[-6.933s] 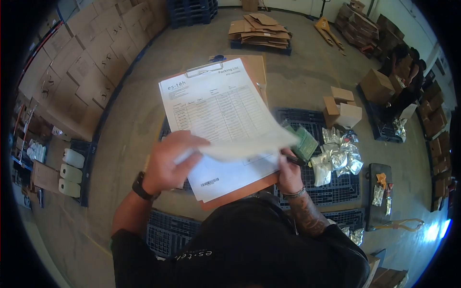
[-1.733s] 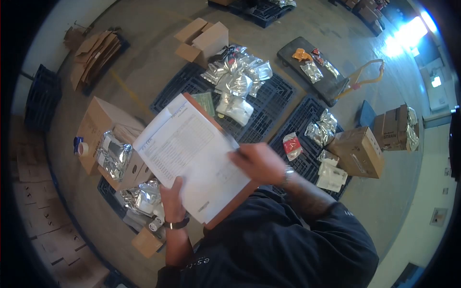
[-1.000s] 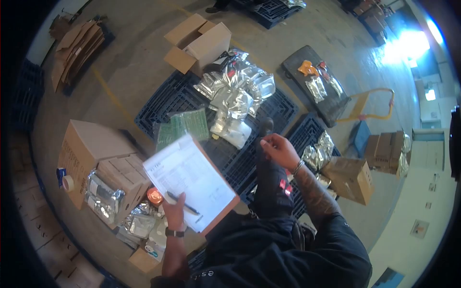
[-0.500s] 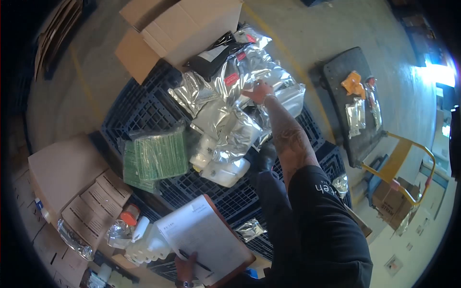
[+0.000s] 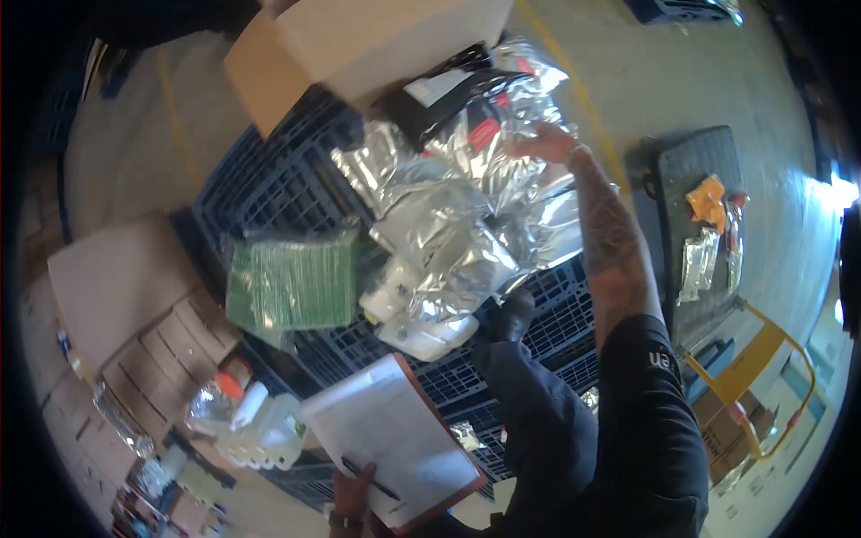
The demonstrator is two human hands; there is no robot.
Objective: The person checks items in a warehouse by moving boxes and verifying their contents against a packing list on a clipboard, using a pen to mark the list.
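My left hand (image 5: 353,490) grips the lower left edge of a brown clipboard (image 5: 437,408) with white printed paper (image 5: 386,430) on it. A black pen (image 5: 384,489) lies slanted across the paper by the thumb. Over a heap of shiny silver bags (image 5: 430,215), my right hand (image 5: 549,143) reaches out with its fingers extended, right at a bag with a red label (image 5: 484,134). A black bag with a white label (image 5: 448,90) lies just beyond. White plastic jugs (image 5: 421,336) rest at the heap's near end.
Under the heap is a dark blue plastic pallet (image 5: 296,161), also bearing green wrapped bundles (image 5: 291,282). An open cardboard box (image 5: 386,40) stands behind. On the right is a flat cart (image 5: 704,161) with a yellow handle (image 5: 762,359). Cardboard boxes (image 5: 121,278) stand left.
The view has shifted, and most things sit at new places in it. My right hand has drawn slightly away from the red label, its fingers looser. My left hand still holds the clipboard.
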